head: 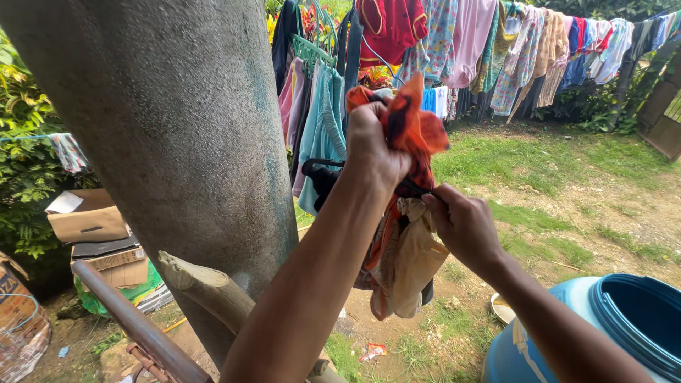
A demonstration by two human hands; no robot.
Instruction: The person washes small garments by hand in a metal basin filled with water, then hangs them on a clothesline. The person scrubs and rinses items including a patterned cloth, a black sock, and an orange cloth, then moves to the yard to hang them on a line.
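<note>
- An orange-and-black garment (pixel 411 124) is bunched tightly in the left hand (pixel 372 152), which is raised in front of the concrete pillar (pixel 177 128).
- The right hand (pixel 464 227) is closed by pinch on the dark hanger (pixel 333 170), or possibly on the cloth edge just beside it; the grip point is partly hidden by fabric.
- A beige cloth (pixel 415 262) is seen hanging below both hands, apparently already draped on the same hanger.
- The orange garment is not yet spread or settled on the hanger; it is held crumpled above it.
- Many clothes (pixel 525 50) are already hung on the line behind, and more on teal hangers (pixel 316 53) near the pillar, so much of the hanging appears done.
- An open blue barrel (pixel 631 319) stands at lower right; its contents cannot be seen.
</note>
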